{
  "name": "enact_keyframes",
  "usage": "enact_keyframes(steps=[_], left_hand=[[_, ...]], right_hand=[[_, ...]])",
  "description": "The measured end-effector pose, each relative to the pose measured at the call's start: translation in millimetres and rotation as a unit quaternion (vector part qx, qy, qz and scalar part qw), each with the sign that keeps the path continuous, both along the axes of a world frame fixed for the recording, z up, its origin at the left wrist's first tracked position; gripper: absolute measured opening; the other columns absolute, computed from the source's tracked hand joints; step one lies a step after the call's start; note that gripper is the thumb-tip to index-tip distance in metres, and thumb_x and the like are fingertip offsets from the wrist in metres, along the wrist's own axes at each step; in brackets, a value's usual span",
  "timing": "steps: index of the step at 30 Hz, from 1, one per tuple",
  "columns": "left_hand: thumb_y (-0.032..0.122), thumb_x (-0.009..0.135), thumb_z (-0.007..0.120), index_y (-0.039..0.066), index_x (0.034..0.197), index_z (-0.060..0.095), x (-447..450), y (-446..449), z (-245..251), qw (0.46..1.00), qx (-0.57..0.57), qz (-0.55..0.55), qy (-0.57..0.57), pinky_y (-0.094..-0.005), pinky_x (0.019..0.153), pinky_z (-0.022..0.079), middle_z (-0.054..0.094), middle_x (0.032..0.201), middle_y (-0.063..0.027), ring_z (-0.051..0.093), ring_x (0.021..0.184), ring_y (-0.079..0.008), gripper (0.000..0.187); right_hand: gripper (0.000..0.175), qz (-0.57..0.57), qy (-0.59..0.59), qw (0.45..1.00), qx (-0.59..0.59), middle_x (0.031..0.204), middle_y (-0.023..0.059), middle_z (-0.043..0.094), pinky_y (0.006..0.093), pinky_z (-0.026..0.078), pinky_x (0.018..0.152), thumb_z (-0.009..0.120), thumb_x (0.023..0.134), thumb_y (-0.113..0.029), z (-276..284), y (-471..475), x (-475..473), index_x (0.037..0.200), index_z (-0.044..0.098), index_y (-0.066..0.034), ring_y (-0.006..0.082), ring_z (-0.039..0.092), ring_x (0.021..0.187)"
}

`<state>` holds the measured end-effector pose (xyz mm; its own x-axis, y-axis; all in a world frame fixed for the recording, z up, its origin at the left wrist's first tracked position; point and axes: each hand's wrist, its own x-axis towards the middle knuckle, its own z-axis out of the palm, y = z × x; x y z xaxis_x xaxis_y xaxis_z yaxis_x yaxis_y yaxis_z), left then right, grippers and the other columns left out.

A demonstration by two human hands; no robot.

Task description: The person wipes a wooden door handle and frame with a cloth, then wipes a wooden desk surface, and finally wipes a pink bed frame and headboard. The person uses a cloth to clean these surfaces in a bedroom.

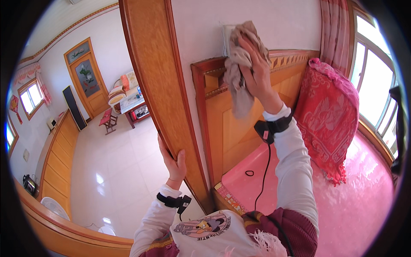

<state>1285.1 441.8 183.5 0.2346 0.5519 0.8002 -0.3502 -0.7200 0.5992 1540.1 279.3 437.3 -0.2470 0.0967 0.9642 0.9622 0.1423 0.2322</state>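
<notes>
My right hand (258,74) is pressed on a crumpled grey-beige cloth (242,96), which lies against a white wall switch or socket plate (227,38) and covers much of it. The cloth's lower end hangs down in front of the wooden wall panelling (215,112). My left hand (175,163) grips the edge of the wooden door frame (160,80), thumb on its front face and fingers around the far side. Each wrist wears a black strap with a small cabled device.
Right of the frame, a red patterned cloth (327,122) drapes a bulky object on a glossy pink surface (337,218) beside a window (372,70). A loose black cable (265,180) trails from my right wrist. Beyond the doorway are a folding stool (108,121), a low table (133,106) and a fan (54,207).
</notes>
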Motion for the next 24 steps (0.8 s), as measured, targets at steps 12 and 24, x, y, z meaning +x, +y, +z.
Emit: enact_keyframes(steps=[12, 24], left_hand=[[0.01, 0.09, 0.056, 0.001, 0.155, 0.013, -0.6, -2.1, 3.6, 1.0, 0.0, 0.002, 0.0, -0.038, 0.113, 0.03, 0.025, 0.157, -0.0155, 0.034, 0.139, -0.028, 0.078], [0.012, 0.091, 0.057, 0.001, 0.154, 0.014, 0.2, 1.3, -0.6, 1.0, -0.009, 0.006, 0.004, -0.0388, 0.113, 0.029, 0.024, 0.157, -0.0162, 0.034, 0.139, -0.0294, 0.077]], right_hand=[[0.067, -0.107, 0.023, 0.99, -0.091, 0.149, 0.0118, 0.044, 0.0442, 0.045, 0.101, 0.063, 0.084, -0.014, -10.5, 8.2, -8.4, 0.147, 0.04, -0.0145, 0.0383, 0.051, 0.125], [0.047, -0.024, 0.048, 0.999, 0.009, 0.135, 0.0172, 0.056, 0.0398, 0.042, 0.104, 0.057, 0.087, -0.005, -25.0, -14.9, 16.3, 0.134, 0.052, -0.0021, 0.0359, 0.053, 0.125]])
